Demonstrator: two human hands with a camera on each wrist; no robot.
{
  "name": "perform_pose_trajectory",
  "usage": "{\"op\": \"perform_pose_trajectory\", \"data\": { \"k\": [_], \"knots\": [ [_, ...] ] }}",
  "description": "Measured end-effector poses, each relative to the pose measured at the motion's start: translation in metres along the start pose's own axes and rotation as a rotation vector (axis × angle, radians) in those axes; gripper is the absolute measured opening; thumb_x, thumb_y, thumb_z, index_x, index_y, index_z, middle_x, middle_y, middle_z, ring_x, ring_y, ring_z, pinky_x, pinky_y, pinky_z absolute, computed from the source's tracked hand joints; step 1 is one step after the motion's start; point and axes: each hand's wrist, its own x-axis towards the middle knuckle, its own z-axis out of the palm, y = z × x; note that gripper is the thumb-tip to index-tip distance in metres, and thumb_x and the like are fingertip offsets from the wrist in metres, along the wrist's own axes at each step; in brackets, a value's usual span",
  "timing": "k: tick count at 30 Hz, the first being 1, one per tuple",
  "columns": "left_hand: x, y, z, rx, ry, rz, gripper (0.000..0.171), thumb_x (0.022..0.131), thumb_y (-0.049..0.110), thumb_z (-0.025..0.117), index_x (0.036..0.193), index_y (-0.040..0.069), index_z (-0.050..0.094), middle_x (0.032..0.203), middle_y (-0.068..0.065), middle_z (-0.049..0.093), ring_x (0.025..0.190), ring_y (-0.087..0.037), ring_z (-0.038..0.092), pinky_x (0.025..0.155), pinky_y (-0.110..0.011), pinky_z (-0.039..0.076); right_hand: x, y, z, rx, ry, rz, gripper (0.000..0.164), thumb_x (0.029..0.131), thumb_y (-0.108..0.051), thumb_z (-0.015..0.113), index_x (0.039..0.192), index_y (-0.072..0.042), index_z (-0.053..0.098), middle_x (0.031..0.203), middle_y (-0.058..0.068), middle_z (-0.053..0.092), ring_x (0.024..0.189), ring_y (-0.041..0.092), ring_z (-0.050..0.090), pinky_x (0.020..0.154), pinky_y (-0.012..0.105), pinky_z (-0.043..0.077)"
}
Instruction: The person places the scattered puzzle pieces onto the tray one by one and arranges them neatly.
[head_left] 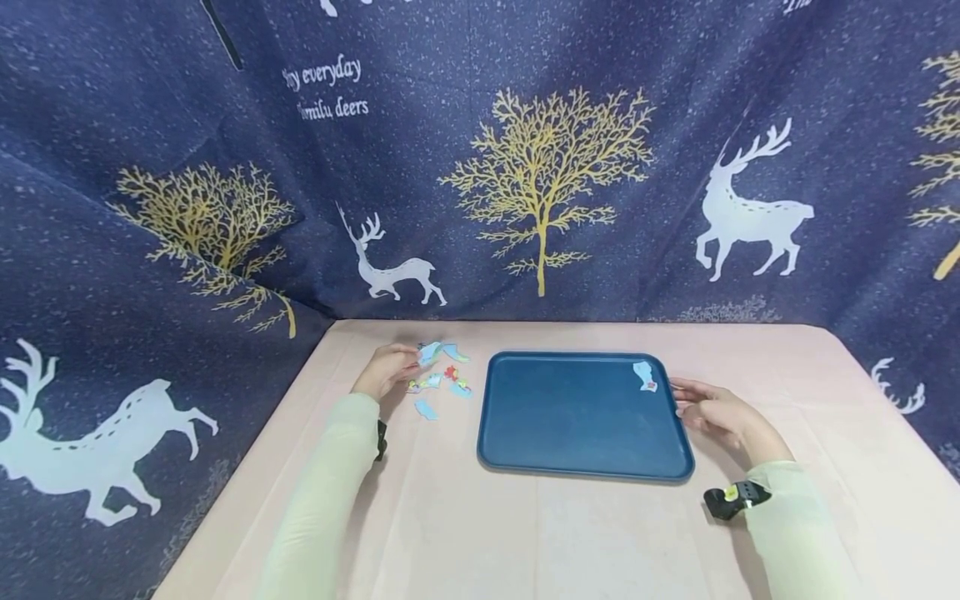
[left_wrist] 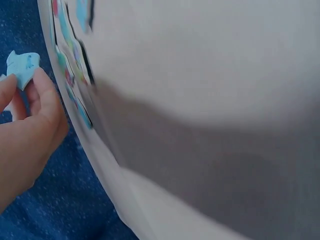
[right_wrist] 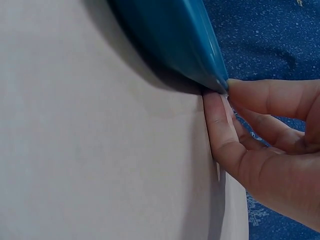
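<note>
My left hand [head_left: 388, 369] pinches a light blue puzzle piece [left_wrist: 23, 68] between thumb and fingers, raised off the table. Near and below it, several thin coloured pieces lie loose, among them a light blue one [head_left: 426, 409] and a red and blue one [head_left: 457, 382]. At the table's middle lies a dark blue rectangular tray [head_left: 577, 417], with one light blue piece [head_left: 645, 375] at its far right corner. My right hand [head_left: 723, 417] rests at the tray's right edge, its thumb and index fingertips touching the rim from outside.
The table [head_left: 465, 533] has a pale pink cover. Right behind it hangs a dark blue cloth [head_left: 600, 283] printed with deer and trees, which also runs along the left side. A black wrist camera [head_left: 735, 498] sits on the right wrist.
</note>
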Motion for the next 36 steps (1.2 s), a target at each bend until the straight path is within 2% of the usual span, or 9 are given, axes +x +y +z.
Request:
{"op": "perform_pose_trajectory", "data": {
  "k": [6, 11, 14, 20, 23, 27, 30, 36],
  "knots": [
    [-0.001, 0.007, 0.017, -0.081, -0.027, 0.035, 0.028, 0.096, -0.004, 0.053, 0.123, -0.011, 0.049, 0.125, -0.023, 0.048, 0.112, -0.031, 0.055, 0.100, -0.031, 0.049, -0.002, 0.000, 0.002, 0.042, 0.013, -0.012, 0.081, 0.078, 0.014, 0.052, 0.148, 0.011, 0.013, 0.141, 0.038, 0.030, 0.094, 0.004, 0.057, 0.076, 0.023, 0.056],
    [-0.005, 0.016, 0.032, -0.106, -0.058, 0.044, 0.025, 0.095, -0.003, 0.054, 0.119, -0.011, 0.050, 0.112, -0.019, 0.052, 0.114, -0.035, 0.055, 0.104, -0.035, 0.046, -0.003, -0.001, 0.004, 0.050, 0.017, -0.018, 0.081, 0.077, 0.013, 0.053, 0.148, 0.011, 0.013, 0.142, 0.037, 0.031, 0.092, 0.003, 0.058, 0.071, 0.021, 0.055],
    [-0.005, 0.019, 0.040, -0.117, -0.083, 0.050, 0.029, 0.095, -0.003, 0.054, 0.124, -0.009, 0.049, 0.113, -0.020, 0.052, 0.117, -0.037, 0.054, 0.104, -0.037, 0.046, -0.003, -0.002, 0.004, 0.045, 0.010, -0.015, 0.081, 0.078, 0.012, 0.053, 0.148, 0.010, 0.013, 0.144, 0.038, 0.027, 0.094, 0.003, 0.057, 0.074, 0.022, 0.055],
    [-0.004, 0.025, 0.058, -0.121, -0.156, 0.080, 0.053, 0.094, -0.008, 0.051, 0.144, 0.002, 0.038, 0.125, -0.026, 0.048, 0.119, -0.041, 0.052, 0.103, -0.038, 0.048, -0.002, -0.001, 0.002, 0.044, -0.002, -0.007, 0.081, 0.079, 0.012, 0.053, 0.149, 0.009, 0.013, 0.144, 0.038, 0.027, 0.096, 0.004, 0.056, 0.083, 0.024, 0.056],
    [-0.004, 0.028, 0.068, -0.125, -0.193, 0.098, 0.060, 0.093, -0.011, 0.050, 0.148, 0.006, 0.034, 0.127, -0.027, 0.045, 0.116, -0.042, 0.054, 0.101, -0.039, 0.049, -0.002, 0.000, 0.001, 0.039, -0.001, -0.009, 0.080, 0.079, 0.014, 0.052, 0.149, 0.010, 0.012, 0.143, 0.038, 0.027, 0.096, 0.004, 0.056, 0.082, 0.024, 0.056],
    [-0.004, 0.029, 0.081, -0.140, -0.229, 0.106, 0.062, 0.092, -0.013, 0.050, 0.148, 0.009, 0.036, 0.119, -0.025, 0.046, 0.103, -0.036, 0.061, 0.100, -0.040, 0.050, 0.000, 0.001, 0.000, 0.027, -0.001, -0.009, 0.081, 0.078, 0.013, 0.052, 0.149, 0.009, 0.014, 0.143, 0.038, 0.028, 0.095, 0.004, 0.056, 0.076, 0.022, 0.055],
    [-0.004, 0.030, 0.092, -0.146, -0.253, 0.106, 0.061, 0.092, -0.013, 0.050, 0.148, 0.008, 0.037, 0.111, -0.023, 0.048, 0.094, -0.030, 0.064, 0.099, -0.040, 0.051, 0.000, 0.001, 0.000, 0.037, -0.007, -0.014, 0.082, 0.076, 0.013, 0.052, 0.148, 0.010, 0.014, 0.143, 0.038, 0.028, 0.096, 0.006, 0.055, 0.077, 0.022, 0.055],
    [-0.008, 0.032, 0.112, -0.179, -0.294, 0.085, 0.060, 0.092, -0.014, 0.050, 0.147, 0.008, 0.038, 0.107, -0.019, 0.049, 0.106, -0.036, 0.060, 0.095, -0.036, 0.054, 0.000, 0.001, 0.000, 0.056, -0.015, -0.017, 0.082, 0.075, 0.015, 0.051, 0.149, 0.010, 0.013, 0.143, 0.039, 0.027, 0.098, 0.008, 0.055, 0.079, 0.022, 0.055]
  ]
}}
